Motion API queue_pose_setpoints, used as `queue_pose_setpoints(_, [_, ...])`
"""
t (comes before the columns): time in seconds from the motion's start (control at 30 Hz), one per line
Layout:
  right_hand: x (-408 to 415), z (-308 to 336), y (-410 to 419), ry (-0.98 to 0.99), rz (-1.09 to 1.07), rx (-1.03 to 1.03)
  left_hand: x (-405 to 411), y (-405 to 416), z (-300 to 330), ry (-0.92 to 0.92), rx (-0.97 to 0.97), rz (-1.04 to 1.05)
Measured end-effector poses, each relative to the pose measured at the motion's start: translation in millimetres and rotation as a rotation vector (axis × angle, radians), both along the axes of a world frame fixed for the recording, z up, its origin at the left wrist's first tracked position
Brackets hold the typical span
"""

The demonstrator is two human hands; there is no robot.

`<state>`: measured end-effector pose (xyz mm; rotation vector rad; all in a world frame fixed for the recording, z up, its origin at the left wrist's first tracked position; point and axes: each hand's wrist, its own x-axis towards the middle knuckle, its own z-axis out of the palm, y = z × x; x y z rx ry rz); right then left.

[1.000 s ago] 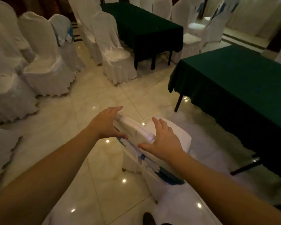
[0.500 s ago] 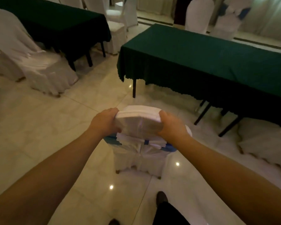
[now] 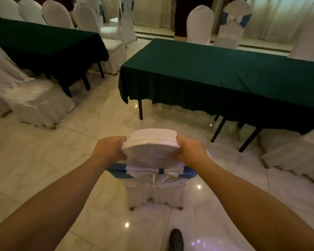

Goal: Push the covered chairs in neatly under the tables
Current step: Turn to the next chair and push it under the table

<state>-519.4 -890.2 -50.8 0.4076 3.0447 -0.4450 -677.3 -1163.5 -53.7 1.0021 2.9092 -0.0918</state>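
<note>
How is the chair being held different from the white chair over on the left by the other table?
The held chair has a blue sash tied round its back; the left chair shows none. Both hands, left hand and right hand, grip the held chair; the left chair stands untouched. Both wear white covers.

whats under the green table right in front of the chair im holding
Under the green table you can see dark metal legs, shiny floor tiles, and a white covered chair at the right. The hanging cloth hides anything farther back.

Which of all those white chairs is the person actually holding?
The chair with the blue sash, right in front: the left hand and right hand grip its backrest top. No hand touches the others, at the green tables.
</note>
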Motion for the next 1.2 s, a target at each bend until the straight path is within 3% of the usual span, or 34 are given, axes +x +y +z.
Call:
queue_pose_setpoints(0.23, [-6.5, 0.3, 41.9, 0.089, -0.063, -0.072, -28.1, 47.1, 23.4, 0.101, 0.001, -0.139])
queue_pose_setpoints(0.8, [-68.7, 5.7, 171.9, 0.121, -0.196, -0.195, -105.3, 201.6, 50.0, 0.123, -0.052, -0.205])
queue_pose_setpoints(1.2, [-174.8, 12.8, 217.5, 0.068, -0.35, -0.134, -243.7, 277.2, 41.1, 0.173, -0.097, -0.356])
